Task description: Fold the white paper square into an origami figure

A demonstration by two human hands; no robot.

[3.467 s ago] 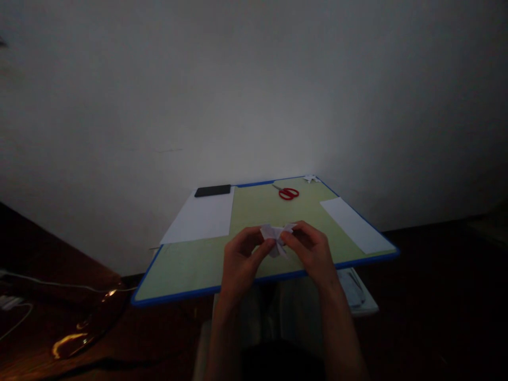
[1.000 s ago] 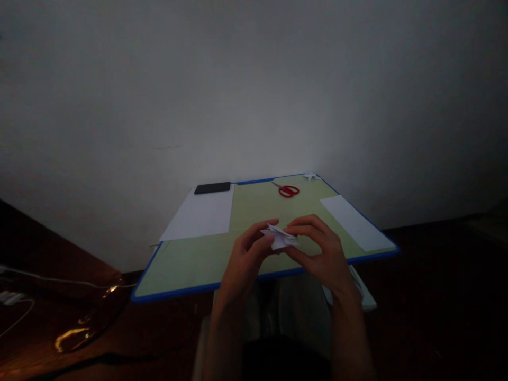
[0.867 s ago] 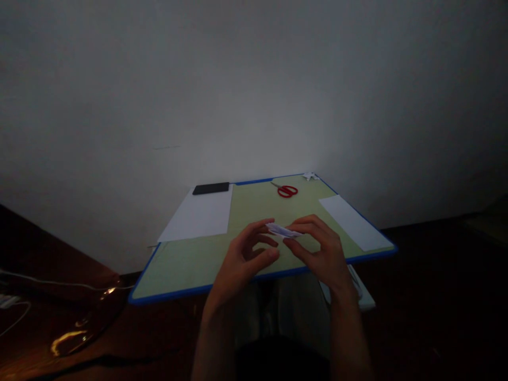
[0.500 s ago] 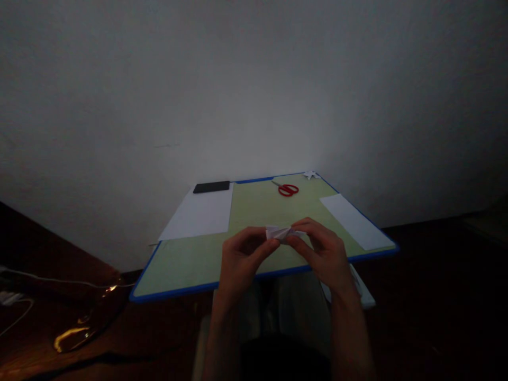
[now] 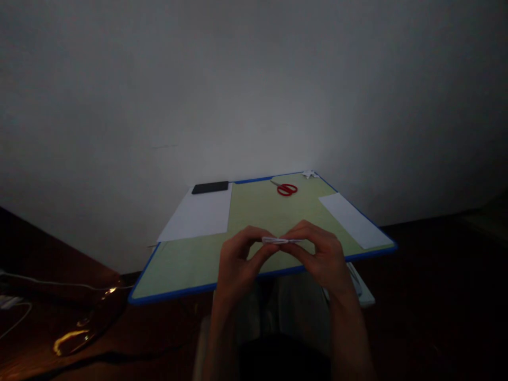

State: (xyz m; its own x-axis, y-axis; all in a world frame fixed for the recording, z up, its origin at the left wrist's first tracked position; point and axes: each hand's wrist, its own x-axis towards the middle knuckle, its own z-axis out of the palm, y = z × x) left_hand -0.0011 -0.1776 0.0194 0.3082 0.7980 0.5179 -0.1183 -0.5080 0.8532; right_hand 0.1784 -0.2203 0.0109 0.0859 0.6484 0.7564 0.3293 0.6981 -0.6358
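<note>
A small folded piece of white paper [image 5: 281,241] is pinched between both hands above the near part of the table, seen almost edge-on. My left hand [image 5: 242,259] grips its left side between thumb and fingers. On the other side, my right hand [image 5: 320,255] pinches it the same way, the fingertips of both hands close together. Fingers cover much of the paper, so its exact folds are hidden. Beyond the hands, red-handled scissors [image 5: 286,189] lie on the greenish tabletop [image 5: 194,267].
A large white sheet [image 5: 198,214] lies at the left with a dark flat slab [image 5: 210,187] on its far end. A white paper strip [image 5: 356,219] is along the right edge. A folded paper star [image 5: 309,174] sits in the far right corner, near the wall [image 5: 254,95].
The paper has been tilted and pressed flatter, from showing its pleated face to a thin edge. Both hands keep hold, their fingertips now closer together.
</note>
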